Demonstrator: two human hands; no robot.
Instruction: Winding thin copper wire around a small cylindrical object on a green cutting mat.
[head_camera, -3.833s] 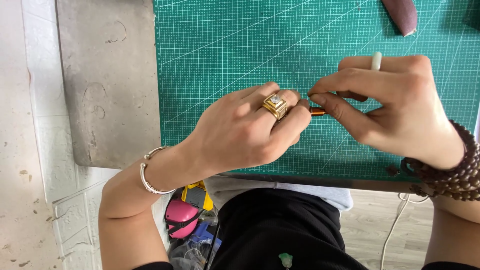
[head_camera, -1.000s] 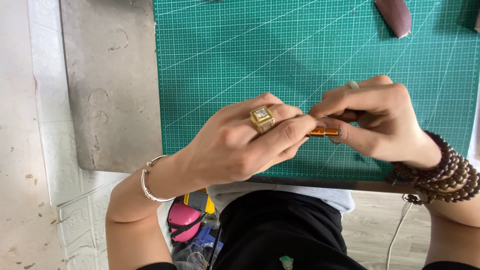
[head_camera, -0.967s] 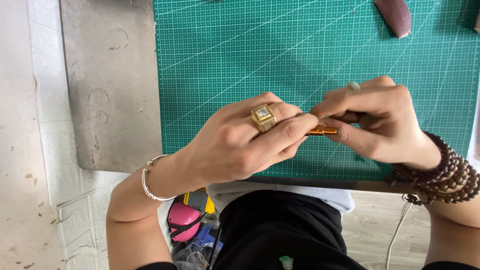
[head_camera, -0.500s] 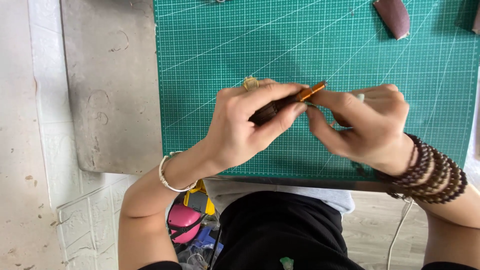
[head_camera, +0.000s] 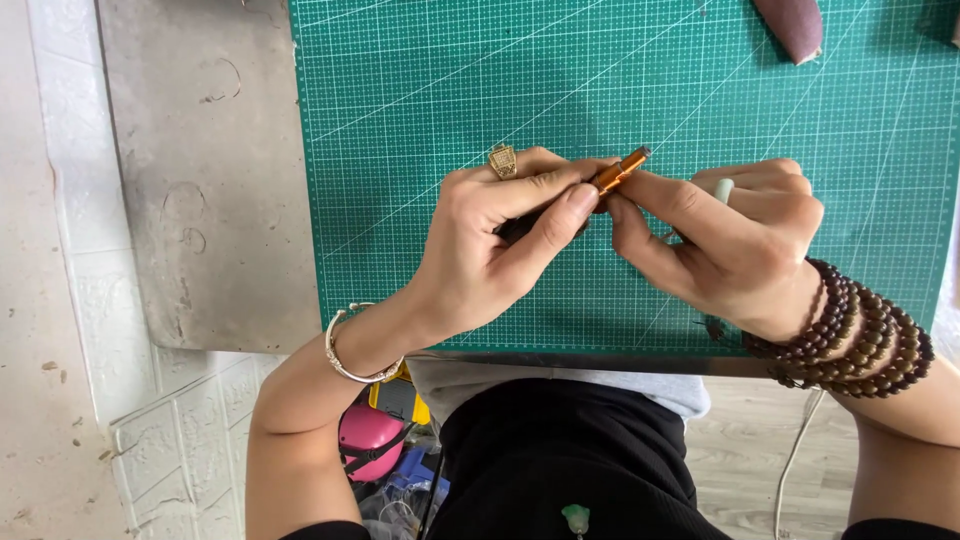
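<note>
Two hands meet over the green gridded cutting mat on the desk, sharing one slim orange metal tool with a dark tip. The left hand, wearing a gold ring and a silver bangle, pinches the tool's lower end, which its fingers hide. The right hand, with four strands of brown wooden beads, pinches it just below the tip. At one o'clock, one dark brown leather piece is cut off by the frame.

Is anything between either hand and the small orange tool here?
Nothing visible: the left hand grips the orange tool between thumb and fingers, and the right hand fingertips touch it directly above the green cutting mat.
</note>
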